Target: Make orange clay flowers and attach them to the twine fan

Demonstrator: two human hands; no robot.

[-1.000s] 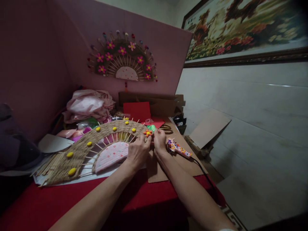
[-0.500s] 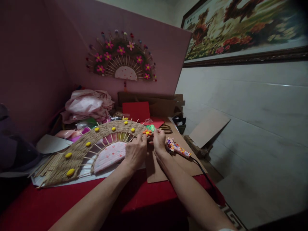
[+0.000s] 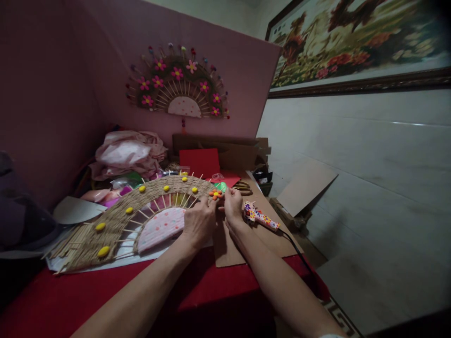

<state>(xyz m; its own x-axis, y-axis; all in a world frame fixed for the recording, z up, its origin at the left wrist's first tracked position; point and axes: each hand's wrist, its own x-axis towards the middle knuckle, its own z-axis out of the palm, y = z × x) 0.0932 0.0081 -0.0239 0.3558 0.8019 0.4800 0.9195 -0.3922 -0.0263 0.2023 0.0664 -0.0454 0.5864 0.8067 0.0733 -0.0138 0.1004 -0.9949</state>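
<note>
The orange flower (image 3: 215, 194) sits by the right end of the woven fan (image 3: 114, 224), the left hand (image 3: 200, 219) and right hand (image 3: 233, 205) curled beside it, whether gripping I cannot tell; behind lies a clear bag (image 3: 184, 169), its contents indistinct

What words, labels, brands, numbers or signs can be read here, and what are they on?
None can be read.
Framed painting: small dark marks near its upper left corner, too small to read.
Black item beside the table: a pale patch, too small to tell if printed.
</note>
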